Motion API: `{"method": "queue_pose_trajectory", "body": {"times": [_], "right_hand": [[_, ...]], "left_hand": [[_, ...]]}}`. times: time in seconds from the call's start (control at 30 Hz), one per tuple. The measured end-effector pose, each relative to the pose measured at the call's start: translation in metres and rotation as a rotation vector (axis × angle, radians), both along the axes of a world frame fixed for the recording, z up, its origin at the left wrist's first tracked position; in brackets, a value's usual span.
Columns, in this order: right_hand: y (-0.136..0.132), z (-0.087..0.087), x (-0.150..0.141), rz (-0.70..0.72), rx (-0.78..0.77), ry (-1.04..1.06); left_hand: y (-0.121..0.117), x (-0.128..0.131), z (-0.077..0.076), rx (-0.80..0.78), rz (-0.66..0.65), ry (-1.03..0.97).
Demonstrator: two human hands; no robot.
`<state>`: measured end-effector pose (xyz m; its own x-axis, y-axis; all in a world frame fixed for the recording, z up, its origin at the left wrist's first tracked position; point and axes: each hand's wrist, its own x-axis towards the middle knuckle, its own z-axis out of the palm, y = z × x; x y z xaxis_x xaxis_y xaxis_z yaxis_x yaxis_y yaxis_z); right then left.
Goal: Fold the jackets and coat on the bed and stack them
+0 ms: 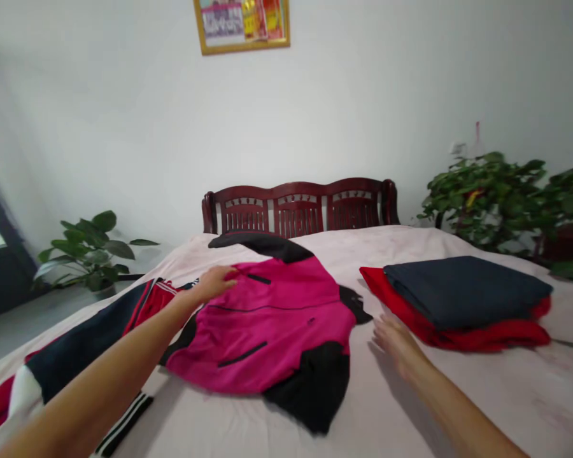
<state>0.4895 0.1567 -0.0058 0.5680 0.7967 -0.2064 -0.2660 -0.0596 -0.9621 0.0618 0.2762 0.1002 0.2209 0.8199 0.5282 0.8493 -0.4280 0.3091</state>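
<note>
Presently, I find the bright pink zip jacket with black sleeves (281, 318) spread on the pale pink bedsheet (210, 426), between my two hands, its hem towards the left and black collar towards the right. My left hand (217, 283) is at the upper hem corner, fingers reaching over the pink fabric; whether they grip it or merely rest there, I cannot tell. My right hand (392, 337) hangs just beyond the collar edge with fingers extended and parted, holding nothing, its shadow on the sheet.

On that side, a strip of sheet separates the jacket from the folded dark navy garment (468, 289), stacked on a folded red garment (487, 337); I note limited sideways room there. On the left, the navy, red and white garment (88, 327) lies along the bed edge, partly behind my forearm.
</note>
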Motion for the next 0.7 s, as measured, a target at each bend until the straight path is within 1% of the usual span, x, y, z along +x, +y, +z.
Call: {"method": "queue_pose_trajectory", "body": {"times": [0.07,0.1,0.13,0.17,0.23,0.3,0.33,0.37,0.4,0.43,0.47,0.53,0.57,0.6,0.63,0.7], "right_hand": [[-0.027,-0.040,-0.007,0.089,-0.012,-0.134],[-0.042,-0.055,-0.012,0.153,0.010,-0.233],[-0.056,-0.064,-0.017,0.215,0.059,-0.389],[-0.069,-0.069,-0.023,0.272,0.145,-0.588],[-0.091,-0.066,-0.038,0.381,0.388,-1.065],[-0.102,-0.055,-0.056,0.484,0.676,-1.514],[-0.103,-0.050,-0.067,0.527,0.802,-1.683],[-0.101,-0.046,-0.079,0.555,0.899,-1.806],[-0.096,-0.044,-0.091,0.570,0.961,-1.888],[-0.090,-0.044,-0.102,0.583,0.974,-1.938],[-0.084,-0.043,-0.112,0.615,0.936,-1.972],[-0.073,-0.039,-0.125,0.756,0.760,-2.000],[-0.070,-0.033,-0.128,0.850,0.656,-1.977],[-0.068,-0.024,-0.128,0.948,0.565,-1.918],[-0.068,-0.013,-0.126,1.045,0.494,-1.815],[-0.066,0.016,-0.118,1.237,0.398,-1.484]], "left_hand": [[-0.030,-0.014,-0.049,-0.174,-0.065,0.062],[-0.046,-0.024,-0.069,-0.246,-0.091,0.085],[-0.062,-0.034,-0.086,-0.304,-0.109,0.101],[-0.077,-0.045,-0.099,-0.357,-0.130,0.114],[-0.103,-0.063,-0.118,-0.428,-0.158,0.148],[-0.119,-0.073,-0.129,-0.441,-0.142,0.220],[-0.125,-0.074,-0.134,-0.429,-0.110,0.264],[-0.128,-0.073,-0.138,-0.404,-0.068,0.305],[-0.130,-0.071,-0.142,-0.368,-0.023,0.334],[-0.130,-0.068,-0.144,-0.324,0.012,0.349],[-0.130,-0.066,-0.147,-0.275,0.030,0.352],[-0.130,-0.065,-0.149,-0.178,0.032,0.333],[-0.130,-0.067,-0.149,-0.140,0.031,0.320],[-0.130,-0.070,-0.149,-0.107,0.035,0.308],[-0.130,-0.075,-0.148,-0.074,0.043,0.299],[-0.132,-0.087,-0.145,-0.014,0.059,0.293]]}}
